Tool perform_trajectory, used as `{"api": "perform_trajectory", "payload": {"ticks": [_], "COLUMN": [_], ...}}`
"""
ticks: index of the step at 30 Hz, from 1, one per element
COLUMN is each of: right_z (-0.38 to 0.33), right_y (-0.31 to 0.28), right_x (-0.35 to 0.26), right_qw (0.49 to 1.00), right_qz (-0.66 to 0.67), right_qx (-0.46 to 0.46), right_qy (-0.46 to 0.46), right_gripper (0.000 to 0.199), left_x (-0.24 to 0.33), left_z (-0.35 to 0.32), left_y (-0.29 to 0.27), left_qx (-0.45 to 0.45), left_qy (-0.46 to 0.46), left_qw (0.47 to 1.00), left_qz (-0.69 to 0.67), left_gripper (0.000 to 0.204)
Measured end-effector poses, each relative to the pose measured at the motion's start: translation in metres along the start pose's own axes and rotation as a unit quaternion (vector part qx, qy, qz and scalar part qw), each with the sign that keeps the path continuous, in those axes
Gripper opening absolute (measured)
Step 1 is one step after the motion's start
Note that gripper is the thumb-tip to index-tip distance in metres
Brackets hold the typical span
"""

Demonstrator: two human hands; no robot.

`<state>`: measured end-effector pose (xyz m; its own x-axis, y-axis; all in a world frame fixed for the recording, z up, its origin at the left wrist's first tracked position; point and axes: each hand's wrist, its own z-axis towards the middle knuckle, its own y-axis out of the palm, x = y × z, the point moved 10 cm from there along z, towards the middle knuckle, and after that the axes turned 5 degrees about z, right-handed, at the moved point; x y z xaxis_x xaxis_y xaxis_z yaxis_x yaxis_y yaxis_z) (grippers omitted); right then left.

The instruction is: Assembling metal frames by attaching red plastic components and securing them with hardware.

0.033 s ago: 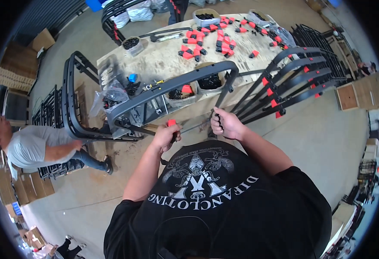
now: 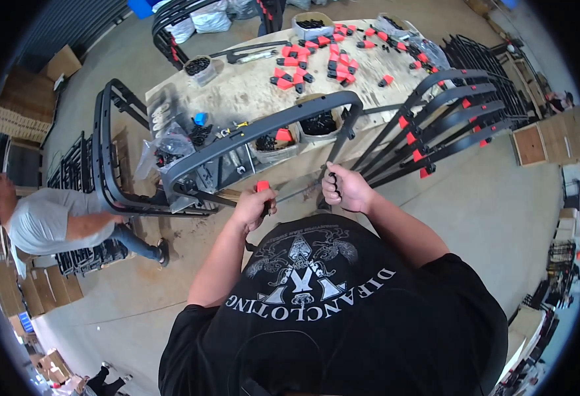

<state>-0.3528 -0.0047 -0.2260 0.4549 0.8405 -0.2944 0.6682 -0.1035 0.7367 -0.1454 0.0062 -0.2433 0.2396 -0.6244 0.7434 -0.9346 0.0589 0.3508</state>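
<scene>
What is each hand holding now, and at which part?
The left hand is closed on a red-tipped tool by its lower end. The right hand grips a black bar near its lower end.

Left hand closed round a small red-topped part; rest of that part buried in the fist, shape can't be told. Right hand gripping something dark, probably a black clip, mostly covered by fingers. Lower end of the grey tube frame lost behind both hands and the black shirt. Worktop far edge cut by the picture rim. Tubs' contents too small to identify. Person in grey shirt partly clipped at left edge.
</scene>
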Motion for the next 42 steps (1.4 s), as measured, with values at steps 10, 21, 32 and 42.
{"api": "perform_trajectory", "payload": {"ticks": [10, 21, 32, 42], "right_z": [-0.032, -0.032, -0.026, -0.047], "right_y": [-0.067, -0.157, -0.170, -0.187], "right_x": [-0.034, -0.058, -0.087, -0.089], "right_qw": [0.995, 0.978, 0.983, 0.978], "right_qz": [-0.040, -0.182, -0.175, -0.187], "right_qx": [0.071, 0.097, 0.053, 0.091], "right_qy": [-0.058, 0.015, -0.008, 0.030], "right_gripper": [0.042, 0.046, 0.022, 0.029], "left_x": [0.009, -0.103, -0.050, 0.031], "left_z": [-0.015, -0.064, 0.014, 0.056], "left_y": [-0.080, -0.055, 0.085, 0.144], "left_qx": [0.206, 0.341, 0.215, 0.255], "left_qy": [0.070, -0.069, -0.038, 0.066], "left_qw": [0.975, 0.930, 0.976, 0.890], "left_qz": [-0.048, -0.118, -0.021, 0.373], "left_gripper": [0.009, 0.011, 0.032, 0.043]}}
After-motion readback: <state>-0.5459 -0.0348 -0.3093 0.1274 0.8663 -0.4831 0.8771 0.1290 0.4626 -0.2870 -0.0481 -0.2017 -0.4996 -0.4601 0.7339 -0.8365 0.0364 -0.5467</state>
